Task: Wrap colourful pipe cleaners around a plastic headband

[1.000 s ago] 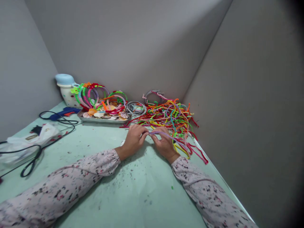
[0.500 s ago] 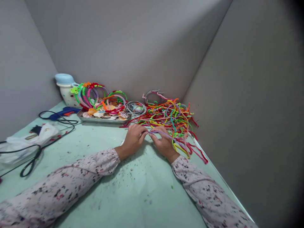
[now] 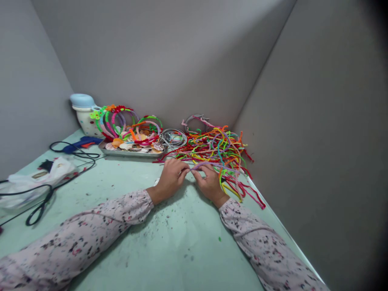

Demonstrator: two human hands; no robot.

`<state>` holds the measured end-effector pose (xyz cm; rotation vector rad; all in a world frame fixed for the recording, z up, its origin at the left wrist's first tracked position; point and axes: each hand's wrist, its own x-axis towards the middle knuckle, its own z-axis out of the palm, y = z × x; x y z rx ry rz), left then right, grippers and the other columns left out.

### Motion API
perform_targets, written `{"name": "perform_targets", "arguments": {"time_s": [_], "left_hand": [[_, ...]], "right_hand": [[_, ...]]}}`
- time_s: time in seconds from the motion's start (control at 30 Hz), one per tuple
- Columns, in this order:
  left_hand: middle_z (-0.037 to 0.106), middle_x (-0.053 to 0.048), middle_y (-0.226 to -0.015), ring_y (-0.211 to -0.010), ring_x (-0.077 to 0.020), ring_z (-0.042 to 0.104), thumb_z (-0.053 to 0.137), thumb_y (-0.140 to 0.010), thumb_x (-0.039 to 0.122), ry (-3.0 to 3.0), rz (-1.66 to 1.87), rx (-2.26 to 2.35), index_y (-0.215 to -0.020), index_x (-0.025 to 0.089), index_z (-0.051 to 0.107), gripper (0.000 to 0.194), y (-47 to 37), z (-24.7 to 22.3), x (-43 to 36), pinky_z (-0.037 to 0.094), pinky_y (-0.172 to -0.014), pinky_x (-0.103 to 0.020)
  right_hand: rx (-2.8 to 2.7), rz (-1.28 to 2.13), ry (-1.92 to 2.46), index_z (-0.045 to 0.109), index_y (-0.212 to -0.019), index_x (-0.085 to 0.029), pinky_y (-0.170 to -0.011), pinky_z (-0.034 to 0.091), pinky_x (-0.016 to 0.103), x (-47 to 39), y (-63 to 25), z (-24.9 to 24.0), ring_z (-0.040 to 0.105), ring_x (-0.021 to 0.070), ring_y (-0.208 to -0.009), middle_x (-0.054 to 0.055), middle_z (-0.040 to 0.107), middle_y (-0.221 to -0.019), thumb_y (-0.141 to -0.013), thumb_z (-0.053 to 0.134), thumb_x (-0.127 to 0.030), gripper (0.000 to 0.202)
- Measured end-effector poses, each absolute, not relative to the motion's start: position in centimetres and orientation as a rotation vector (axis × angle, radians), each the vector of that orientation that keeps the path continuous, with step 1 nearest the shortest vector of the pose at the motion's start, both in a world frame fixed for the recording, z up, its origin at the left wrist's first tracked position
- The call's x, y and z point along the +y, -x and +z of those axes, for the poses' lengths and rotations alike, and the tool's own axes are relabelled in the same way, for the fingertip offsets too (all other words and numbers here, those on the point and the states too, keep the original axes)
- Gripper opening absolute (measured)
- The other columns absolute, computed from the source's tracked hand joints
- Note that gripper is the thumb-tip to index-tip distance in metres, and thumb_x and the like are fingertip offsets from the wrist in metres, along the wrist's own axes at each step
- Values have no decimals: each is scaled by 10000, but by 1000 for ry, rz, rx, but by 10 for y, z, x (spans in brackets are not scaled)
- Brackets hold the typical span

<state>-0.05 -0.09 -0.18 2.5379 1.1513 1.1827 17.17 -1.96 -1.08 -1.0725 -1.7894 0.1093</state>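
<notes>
Between my two hands, a purple pipe cleaner (image 3: pixel 200 165) is pinched near one end, and its long free part runs off to the right over my right hand. My left hand (image 3: pixel 172 177) is closed, fingertips and thumb together on that end. Close beside it, my right hand (image 3: pixel 209 184) pinches the same pipe cleaner with thumb and fingers. Whatever lies between the fingertips is too small to make out. Just beyond and to the right spreads a tangled pile of coloured pipe cleaners (image 3: pixel 209 147), some strands reaching past my right wrist.
A metal tray (image 3: pixel 130 154) of shells and fuzzy rings stands at the back left. Nearby are coiled grey wire (image 3: pixel 173 138), a white jar with a blue lid (image 3: pixel 86 117), a blue glue gun (image 3: pixel 79 143), a black cord (image 3: pixel 48 198) and a plastic bag (image 3: pixel 27 182).
The purple pipe cleaner's free part has swung up and away, now arching above my right hand. The right fingers have shifted slightly, while both arms stay in place.
</notes>
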Motion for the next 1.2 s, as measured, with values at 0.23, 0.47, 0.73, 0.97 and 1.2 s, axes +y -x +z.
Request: {"name": "perform_targets", "arguments": {"time_s": [0.23, 0.47, 0.73, 0.97, 1.2], "left_hand": [[633, -24, -825, -840, -191, 508, 507, -906, 279, -2562, 1154, 1149, -877, 197, 620, 142, 0, -3, 0, 340, -787, -357], [633, -23, -828, -841, -188, 506, 509, -906, 277, -2537, 1169, 1154, -874, 191, 614, 139, 0, -2, -1, 342, -790, -354], [639, -25, -830, -844, -193, 514, 508, -905, 282, -2535, 1161, 1150, -873, 195, 613, 140, 0, -2, -1, 345, -793, -359], [637, -28, -818, -836, -195, 510, 507, -903, 285, -2552, 1142, 1143, -868, 198, 618, 145, -1, -1, -3, 344, -786, -358], [637, -28, -816, -845, -195, 507, 499, -909, 283, -2584, 1129, 1118, -877, 200, 618, 149, -1, -3, -2, 339, -792, -359]], "right_hand": [[-1844, 143, 1056, 611, -822, -190, -789, 463, 335, -19, -172, -10, 569, 191, -854, 50, 604, -850, -870, 558, -237, 86], [-1796, 148, 1076, 616, -817, -183, -793, 456, 345, -19, -172, -12, 568, 194, -845, 50, 609, -845, -860, 581, -256, 92], [-1823, 163, 1038, 607, -811, -195, -799, 453, 342, -18, -172, -9, 564, 191, -857, 50, 602, -852, -889, 525, -245, 124], [-1835, 132, 1055, 585, -819, -206, -789, 441, 349, -16, -173, -13, 548, 200, -838, 45, 593, -825, -895, 500, -251, 122], [-1849, 162, 1077, 564, -811, -204, -787, 429, 343, -17, -173, -13, 536, 202, -838, 45, 580, -827, -901, 475, -244, 133]]}}
